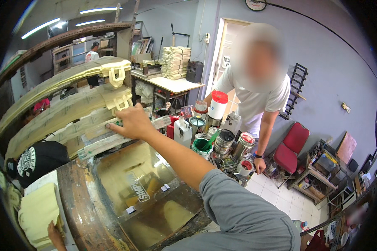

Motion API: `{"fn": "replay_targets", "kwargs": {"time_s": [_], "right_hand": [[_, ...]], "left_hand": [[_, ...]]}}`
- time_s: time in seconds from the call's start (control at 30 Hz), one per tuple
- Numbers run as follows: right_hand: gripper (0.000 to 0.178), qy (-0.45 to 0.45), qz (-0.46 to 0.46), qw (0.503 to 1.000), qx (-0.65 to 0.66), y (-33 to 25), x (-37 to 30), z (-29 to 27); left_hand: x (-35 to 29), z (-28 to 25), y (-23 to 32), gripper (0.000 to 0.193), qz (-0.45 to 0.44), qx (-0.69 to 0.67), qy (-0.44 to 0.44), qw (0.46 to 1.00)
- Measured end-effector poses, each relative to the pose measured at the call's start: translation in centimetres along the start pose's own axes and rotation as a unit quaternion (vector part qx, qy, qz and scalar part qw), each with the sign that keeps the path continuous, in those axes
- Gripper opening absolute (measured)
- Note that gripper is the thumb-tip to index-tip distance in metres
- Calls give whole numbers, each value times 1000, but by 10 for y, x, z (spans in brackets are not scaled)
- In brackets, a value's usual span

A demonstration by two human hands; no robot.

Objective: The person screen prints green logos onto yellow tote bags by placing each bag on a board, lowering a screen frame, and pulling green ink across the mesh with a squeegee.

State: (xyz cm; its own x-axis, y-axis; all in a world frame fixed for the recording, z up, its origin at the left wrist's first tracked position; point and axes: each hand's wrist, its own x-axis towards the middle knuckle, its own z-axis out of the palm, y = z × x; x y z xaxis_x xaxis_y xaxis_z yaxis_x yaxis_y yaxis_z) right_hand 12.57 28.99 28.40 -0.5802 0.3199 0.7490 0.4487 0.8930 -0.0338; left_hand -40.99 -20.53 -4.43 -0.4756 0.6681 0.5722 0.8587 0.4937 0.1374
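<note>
Your right hand (132,120) was curled over the pale bar (99,146); a level, even hold seemed best.

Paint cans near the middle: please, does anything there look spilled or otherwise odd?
I see no puddle, but the can of green paint looks untidy: it stands open among crowded cans, with a green tool leaning out.

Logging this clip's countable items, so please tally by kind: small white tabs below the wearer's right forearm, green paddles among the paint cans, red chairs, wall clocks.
White tabs: 2
Green paddle: 1
Red chair: 1
Wall clock: 1
Total: 5
</note>
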Motion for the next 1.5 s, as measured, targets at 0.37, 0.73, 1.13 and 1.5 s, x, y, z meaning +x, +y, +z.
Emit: {"fn": "replay_targets", "kwargs": {"time_s": [0.37, 0.73, 1.13, 1.5], "right_hand": [[63, -24, 14, 1000, 2, 7, -5, -3], [64, -4, 11, 1000, 27, -3, 5, -6], [63, -22, 28, 999, 20, 2, -5, -6], [75, -67, 49, 996, -22, 21, 8, 20]], "left_hand": [[-1, -6, 7, 59, -13, 5, -87, 996], [8, -40, -3, 22, -71, 6, -109, 991], [10, -3, 17, 21, -62, -70, -56, 994], [72, -27, 130, 43, 196, 65, -71, 976]]}}
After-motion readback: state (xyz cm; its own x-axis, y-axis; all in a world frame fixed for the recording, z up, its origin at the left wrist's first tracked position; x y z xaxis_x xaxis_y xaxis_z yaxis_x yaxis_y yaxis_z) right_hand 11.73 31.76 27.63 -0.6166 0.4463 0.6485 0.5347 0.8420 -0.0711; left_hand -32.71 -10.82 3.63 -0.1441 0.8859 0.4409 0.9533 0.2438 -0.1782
